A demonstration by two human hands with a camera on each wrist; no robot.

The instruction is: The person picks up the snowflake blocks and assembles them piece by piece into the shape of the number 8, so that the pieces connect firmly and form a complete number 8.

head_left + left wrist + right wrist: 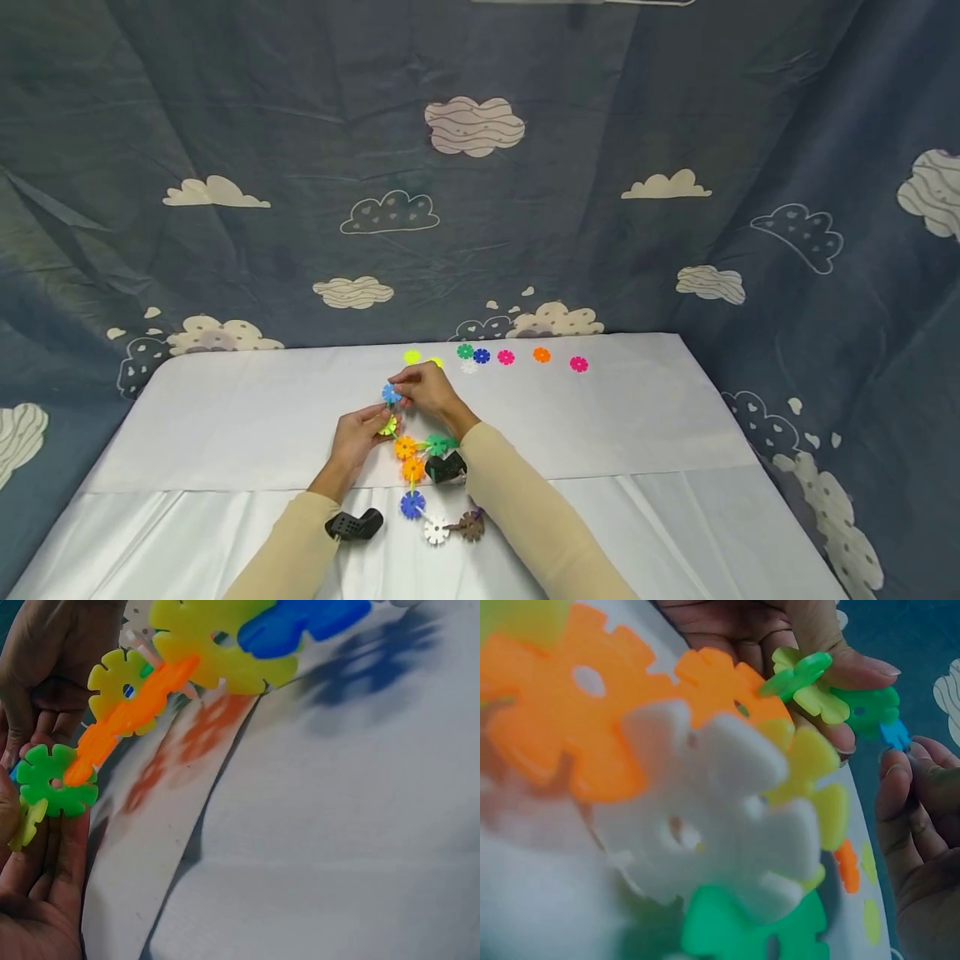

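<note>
Between the forearms, over the white bench [637,417], runs a chain [413,469] of notched discs; at its near end a brown disc [471,526] adjoins a white disc [437,531]; a blue disc [412,504] follows, then two orange ones, with a green disc [437,445] to their right; farther up, the left hand [358,437] pinches a yellow disc [387,426] between thumb and fingers; the right hand [431,392], fingertips closed, pinches a light blue disc [391,393] at the far end; loose discs [506,357] lie beyond; a dark cloth [570,250] hangs behind.
</note>
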